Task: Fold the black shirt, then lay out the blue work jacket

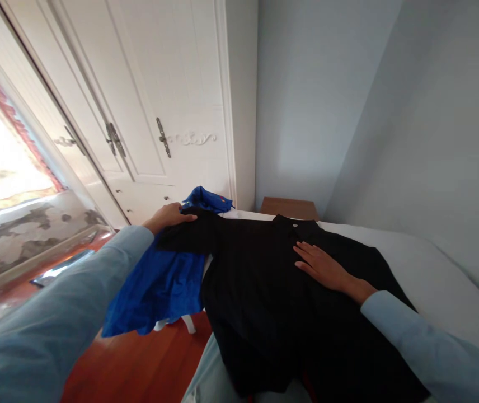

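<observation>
A black short-sleeved shirt (256,274) lies spread out in front of me, its collar at the far side and its hem hanging toward my legs. My left hand (171,217) grips the end of the shirt's left-side sleeve, thumb on top. Flat on the shirt's chest, just below the collar, rests my right hand (319,264) with its fingers stretched. Blue cloth (168,285) hangs under the held sleeve, and more blue fabric (208,200) is bunched behind it.
The shirt lies on a white-covered surface (411,257) that extends to the right along a grey wall (441,140). A white wardrobe (176,73) stands ahead on the left. Behind the collar is a brown wooden piece (290,207). Reddish floor (139,364) shows at lower left.
</observation>
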Tool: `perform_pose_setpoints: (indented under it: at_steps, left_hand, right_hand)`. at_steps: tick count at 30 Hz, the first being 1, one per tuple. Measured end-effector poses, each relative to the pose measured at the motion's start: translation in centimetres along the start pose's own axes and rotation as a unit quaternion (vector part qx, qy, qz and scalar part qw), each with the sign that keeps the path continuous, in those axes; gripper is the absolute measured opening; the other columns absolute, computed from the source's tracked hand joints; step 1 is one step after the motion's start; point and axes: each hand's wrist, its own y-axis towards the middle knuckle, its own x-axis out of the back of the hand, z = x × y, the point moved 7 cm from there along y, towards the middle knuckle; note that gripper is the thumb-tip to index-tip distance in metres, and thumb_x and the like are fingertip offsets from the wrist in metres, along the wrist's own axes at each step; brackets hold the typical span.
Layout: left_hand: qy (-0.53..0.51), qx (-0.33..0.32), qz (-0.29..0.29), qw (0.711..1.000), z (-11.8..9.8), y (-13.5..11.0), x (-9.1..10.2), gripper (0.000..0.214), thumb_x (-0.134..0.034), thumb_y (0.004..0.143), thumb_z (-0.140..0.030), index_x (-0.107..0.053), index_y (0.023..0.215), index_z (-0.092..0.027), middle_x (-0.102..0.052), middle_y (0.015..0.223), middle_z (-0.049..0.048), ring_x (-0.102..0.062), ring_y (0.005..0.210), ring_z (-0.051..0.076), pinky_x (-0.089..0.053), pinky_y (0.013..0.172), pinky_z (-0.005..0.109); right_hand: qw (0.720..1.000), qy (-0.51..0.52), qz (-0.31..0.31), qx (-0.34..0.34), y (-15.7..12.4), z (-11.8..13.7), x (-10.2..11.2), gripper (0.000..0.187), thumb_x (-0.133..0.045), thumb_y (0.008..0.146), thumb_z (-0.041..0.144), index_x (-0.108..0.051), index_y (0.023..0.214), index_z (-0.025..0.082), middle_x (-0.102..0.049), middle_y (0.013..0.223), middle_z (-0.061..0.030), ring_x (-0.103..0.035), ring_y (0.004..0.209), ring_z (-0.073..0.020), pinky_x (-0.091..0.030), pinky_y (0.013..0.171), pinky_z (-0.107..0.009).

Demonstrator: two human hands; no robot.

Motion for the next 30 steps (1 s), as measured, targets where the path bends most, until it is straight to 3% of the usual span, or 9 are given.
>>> perform_pose_setpoints:
  at_steps: [4, 10, 13, 16, 17, 19, 21, 26, 30]
  left_hand:
    - [0.043, 0.017, 0.011, 0.999, -0.3, -0.7, -0.4, 0.031, -0.061, 0.085, -0.04, -0.07, 0.095, -0.012, -0.073, 0.104, 0.0137, -0.065, 0.102, 0.029, -0.05, 0.089, 0.033]
    - [-0.001, 0.019, -0.056, 0.998, -3.6, 0.1, 2.5, 0.033, -0.051, 0.088, -0.037, -0.073, 0.095, -0.013, -0.073, 0.101, 0.0149, -0.067, 0.101, 0.032, -0.051, 0.089, 0.038]
    - [-0.019, 0.005, -0.075, 0.997, -7.8, 0.2, 4.2, 0.032, -0.056, 0.085, -0.038, -0.072, 0.103, -0.016, -0.073, 0.106, 0.0147, -0.067, 0.104, 0.033, -0.052, 0.088, 0.041]
    - [-0.111, -0.063, -0.055, 0.99, -14.1, -0.1, 4.6, 0.027, -0.063, 0.084, -0.037, -0.072, 0.092, -0.013, -0.073, 0.099, 0.0151, -0.068, 0.098, 0.03, -0.053, 0.085, 0.038]
    - [-0.18, -0.087, -0.018, 0.98, -16.3, -0.3, 4.2, 0.029, -0.065, 0.085, -0.039, -0.071, 0.091, -0.012, -0.073, 0.096, 0.0139, -0.07, 0.091, 0.027, -0.054, 0.081, 0.036]
    - [-0.336, -0.142, 0.088, 0.927, -20.5, -0.9, 3.1, 0.035, -0.065, 0.087, -0.046, -0.067, 0.103, -0.015, -0.072, 0.098, 0.0111, -0.071, 0.079, 0.02, -0.056, 0.072, 0.032]
    - [-0.423, -0.153, 0.132, 0.883, -22.5, -1.2, 2.5, 0.036, -0.065, 0.088, -0.046, -0.061, 0.11, -0.017, -0.071, 0.104, 0.0104, -0.071, 0.072, 0.015, -0.055, 0.065, 0.027]
    - [-0.392, -0.15, 0.124, 0.899, -19.9, -1.6, 0.1, 0.028, -0.056, 0.093, -0.038, -0.062, 0.102, -0.012, -0.071, 0.101, 0.011, -0.069, 0.074, 0.016, -0.052, 0.06, 0.023]
    - [-0.274, -0.228, 0.16, 0.92, -17.0, -5.3, -4.3, 0.039, -0.06, 0.087, -0.048, -0.067, 0.109, -0.017, -0.073, 0.104, 0.0083, -0.07, 0.095, 0.023, -0.055, 0.084, 0.033]
  right_hand:
    - [1.0, 0.013, -0.012, -0.003, 0.1, -0.4, -0.2, 0.07, -0.028, 0.098, 0.065, -0.048, 0.149, 0.021, -0.041, 0.157, -0.0128, -0.034, 0.146, -0.0317, -0.026, 0.12, -0.056]
    - [1.0, 0.006, -0.007, -0.005, 0.0, -0.2, 0.0, 0.071, -0.027, 0.098, 0.066, -0.05, 0.148, 0.019, -0.042, 0.156, -0.0127, -0.035, 0.146, -0.0304, -0.027, 0.121, -0.053]
    - [1.0, 0.008, -0.011, -0.007, 0.0, -0.2, 0.0, 0.07, -0.029, 0.098, 0.066, -0.05, 0.147, 0.02, -0.042, 0.156, -0.0123, -0.036, 0.146, -0.0309, -0.027, 0.121, -0.054]
    - [1.0, 0.012, -0.015, -0.006, -0.1, -0.4, 0.0, 0.069, -0.03, 0.098, 0.065, -0.05, 0.147, 0.02, -0.043, 0.156, -0.0124, -0.036, 0.146, -0.0309, -0.027, 0.121, -0.055]
    - [1.0, 0.012, -0.017, -0.004, -0.1, -0.4, -0.1, 0.069, -0.03, 0.098, 0.065, -0.05, 0.148, 0.02, -0.043, 0.156, -0.0128, -0.036, 0.145, -0.0309, -0.027, 0.121, -0.055]
    - [1.0, 0.012, -0.023, 0.001, -0.2, -0.4, 0.0, 0.07, -0.03, 0.098, 0.065, -0.05, 0.148, 0.019, -0.043, 0.155, -0.0137, -0.037, 0.145, -0.0311, -0.028, 0.12, -0.055]
    - [1.0, 0.012, -0.026, 0.005, -0.2, -0.3, 0.1, 0.07, -0.03, 0.099, 0.064, -0.05, 0.148, 0.019, -0.044, 0.155, -0.014, -0.037, 0.145, -0.0317, -0.029, 0.12, -0.056]
    - [1.0, 0.011, -0.023, 0.003, -0.1, 0.0, 0.2, 0.071, -0.028, 0.099, 0.064, -0.049, 0.148, 0.016, -0.044, 0.155, -0.0149, -0.036, 0.146, -0.0316, -0.028, 0.12, -0.055]
    - [1.0, 0.011, -0.021, 0.004, -0.1, -0.2, 0.1, 0.071, -0.028, 0.099, 0.064, -0.049, 0.148, 0.018, -0.044, 0.155, -0.0139, -0.035, 0.146, -0.0313, -0.027, 0.121, -0.055]
